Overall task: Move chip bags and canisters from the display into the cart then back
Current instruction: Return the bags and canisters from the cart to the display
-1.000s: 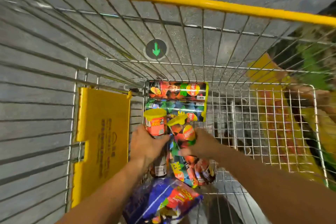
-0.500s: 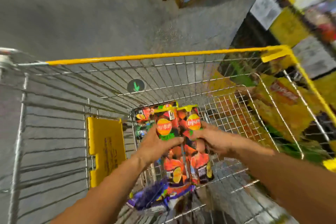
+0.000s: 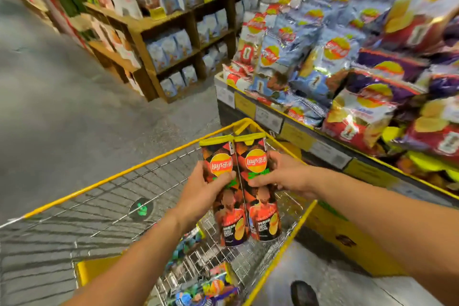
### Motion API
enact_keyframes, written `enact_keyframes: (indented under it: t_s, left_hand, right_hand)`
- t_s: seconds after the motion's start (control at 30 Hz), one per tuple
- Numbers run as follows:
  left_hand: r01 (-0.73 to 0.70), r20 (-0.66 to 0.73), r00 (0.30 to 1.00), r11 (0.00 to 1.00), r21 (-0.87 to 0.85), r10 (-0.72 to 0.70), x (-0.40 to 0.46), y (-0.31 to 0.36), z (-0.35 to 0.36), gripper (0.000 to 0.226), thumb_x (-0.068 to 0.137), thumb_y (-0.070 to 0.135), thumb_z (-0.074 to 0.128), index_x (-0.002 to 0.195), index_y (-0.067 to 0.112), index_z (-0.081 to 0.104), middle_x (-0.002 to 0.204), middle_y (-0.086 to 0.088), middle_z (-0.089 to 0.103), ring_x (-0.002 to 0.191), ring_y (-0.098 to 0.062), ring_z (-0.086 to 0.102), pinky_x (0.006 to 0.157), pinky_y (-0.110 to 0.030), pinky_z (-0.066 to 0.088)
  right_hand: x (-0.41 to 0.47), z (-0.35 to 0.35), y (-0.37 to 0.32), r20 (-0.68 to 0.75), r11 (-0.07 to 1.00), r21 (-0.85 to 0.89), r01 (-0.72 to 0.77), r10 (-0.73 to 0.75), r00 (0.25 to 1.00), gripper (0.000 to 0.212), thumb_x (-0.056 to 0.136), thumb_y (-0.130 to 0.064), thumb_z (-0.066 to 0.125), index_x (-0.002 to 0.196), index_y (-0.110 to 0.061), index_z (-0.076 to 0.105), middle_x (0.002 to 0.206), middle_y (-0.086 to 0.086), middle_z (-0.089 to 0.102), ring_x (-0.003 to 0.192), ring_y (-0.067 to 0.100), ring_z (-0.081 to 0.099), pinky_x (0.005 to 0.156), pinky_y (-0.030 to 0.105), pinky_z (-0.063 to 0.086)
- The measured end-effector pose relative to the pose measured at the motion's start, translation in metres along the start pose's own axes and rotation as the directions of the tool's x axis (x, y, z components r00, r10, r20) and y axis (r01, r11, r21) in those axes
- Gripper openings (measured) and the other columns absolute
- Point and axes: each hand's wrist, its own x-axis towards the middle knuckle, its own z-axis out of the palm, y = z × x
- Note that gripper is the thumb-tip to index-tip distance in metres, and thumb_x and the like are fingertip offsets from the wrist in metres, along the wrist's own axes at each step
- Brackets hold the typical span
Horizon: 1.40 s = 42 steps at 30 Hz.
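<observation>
Two orange-and-black Lay's chip canisters with yellow lids stand side by side, upright, above the cart. My left hand [image 3: 204,189] grips the left canister [image 3: 224,206] around its upper half. My right hand [image 3: 283,176] grips the right canister [image 3: 260,204] the same way. The wire cart [image 3: 104,208] with yellow rim lies below them; more canisters and a bag [image 3: 213,285] lie in its bottom. The chip display [image 3: 347,77] rises to the right, piled with bags.
The display's yellow base with price tags [image 3: 298,136] runs along the cart's right side. Wooden shelves [image 3: 183,40] of packets stand beyond on the grey floor. A dark shoe [image 3: 304,293] shows beside the cart.
Both hands have lifted the two canisters out of the cart bottom to above its rim. My view has risen from the cart to the display.
</observation>
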Motion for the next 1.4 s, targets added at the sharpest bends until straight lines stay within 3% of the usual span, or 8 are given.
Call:
enact_keyframes:
  t_s: [0.3, 0.47, 0.67, 0.93, 1.07, 1.2, 1.33, 1.4]
  left_hand:
    - [-0.212, 0.159, 0.969, 0.966, 0.149, 0.188, 0.017, 0.089, 0.122, 0.075, 0.056, 0.059, 0.079, 0.12, 0.029, 0.053, 0.109, 0.009, 0.071, 0.099, -0.01, 0.069, 0.095, -0.042, 0.053]
    - [-0.337, 0.29, 0.918, 0.918, 0.209, 0.271, 0.02, 0.126, 0.195, 0.046, 0.081, 0.029, 0.079, 0.117, 0.028, 0.051, 0.097, 0.013, 0.071, 0.079, 0.007, 0.067, 0.065, -0.011, 0.05]
    - [-0.459, 0.444, 0.826, 0.872, 0.17, 0.348, 0.018, 0.174, 0.304, 0.058, 0.07, 0.029, 0.085, 0.119, 0.031, 0.055, 0.103, 0.012, 0.073, 0.094, 0.001, 0.068, 0.077, -0.017, 0.052]
    - [-0.624, 0.554, 0.698, 0.765, 0.161, 0.453, 0.006, 0.223, 0.438, 0.053, 0.079, 0.039, 0.08, 0.121, 0.045, 0.048, 0.111, 0.025, 0.062, 0.092, 0.01, 0.063, 0.066, -0.009, 0.05]
    - [-0.69, 0.616, 0.622, 0.71, 0.138, 0.484, 0.007, 0.25, 0.5, 0.064, 0.079, 0.043, 0.079, 0.132, 0.04, 0.043, 0.116, 0.025, 0.059, 0.096, 0.012, 0.06, 0.081, -0.017, 0.054]
    - [-0.773, 0.628, 0.57, 0.604, 0.192, 0.529, 0.02, 0.279, 0.539, 0.04, 0.075, 0.031, 0.085, 0.1, 0.047, 0.058, 0.098, 0.026, 0.067, 0.089, 0.014, 0.063, 0.077, -0.01, 0.051]
    - [-0.783, 0.585, 0.597, 0.558, 0.275, 0.549, 0.052, 0.301, 0.573, 0.056, 0.067, 0.04, 0.088, 0.112, 0.034, 0.055, 0.104, 0.018, 0.065, 0.097, -0.008, 0.063, 0.083, -0.03, 0.053]
    - [-0.77, 0.558, 0.623, 0.557, 0.312, 0.548, 0.07, 0.309, 0.587, 0.066, 0.065, 0.039, 0.09, 0.115, 0.027, 0.049, 0.102, 0.014, 0.061, 0.095, -0.013, 0.061, 0.071, -0.025, 0.05]
  right_hand:
    - [-0.088, -0.12, -0.002, -0.209, 0.991, 0.06, 0.119, -0.104, 0.972, 0.064, 0.062, -0.023, 0.092, 0.119, -0.018, 0.062, 0.109, 0.004, 0.075, 0.104, 0.026, 0.071, 0.097, 0.048, 0.054]
    - [-0.147, -0.183, 0.002, -0.26, 0.99, -0.036, 0.14, -0.144, 0.955, 0.035, 0.076, -0.001, 0.079, 0.104, -0.015, 0.064, 0.082, -0.008, 0.075, 0.08, 0.008, 0.07, 0.075, 0.026, 0.053]
    - [-0.229, -0.274, 0.019, -0.398, 0.991, -0.031, 0.134, -0.135, 0.907, 0.037, 0.074, -0.002, 0.082, 0.101, -0.018, 0.062, 0.083, -0.003, 0.074, 0.081, 0.01, 0.072, 0.074, 0.028, 0.058]
    - [-0.308, -0.371, 0.059, -0.55, 0.989, -0.052, 0.136, -0.142, 0.823, 0.056, 0.064, -0.019, 0.093, 0.114, -0.023, 0.067, 0.107, -0.003, 0.075, 0.105, 0.016, 0.069, 0.1, 0.043, 0.053]
    - [-0.332, -0.415, 0.078, -0.642, 0.985, -0.068, 0.16, -0.166, 0.749, 0.082, 0.049, -0.034, 0.097, 0.123, -0.028, 0.063, 0.113, -0.007, 0.074, 0.107, 0.014, 0.069, 0.098, 0.043, 0.054]
    - [-0.338, -0.445, 0.083, -0.747, 0.983, -0.066, 0.174, -0.164, 0.644, 0.096, 0.049, -0.033, 0.097, 0.132, -0.028, 0.05, 0.12, -0.006, 0.069, 0.11, 0.016, 0.066, 0.098, 0.044, 0.054]
    - [-0.335, -0.481, 0.089, -0.857, 0.985, -0.07, 0.157, -0.14, 0.497, 0.099, 0.054, -0.028, 0.097, 0.138, -0.028, 0.044, 0.121, -0.007, 0.067, 0.109, 0.015, 0.065, 0.099, 0.041, 0.052]
    - [-0.331, -0.5, 0.091, -0.897, 0.991, -0.065, 0.121, -0.111, 0.427, 0.107, 0.051, -0.033, 0.097, 0.141, -0.031, 0.04, 0.123, -0.009, 0.065, 0.112, 0.017, 0.063, 0.099, 0.042, 0.051]
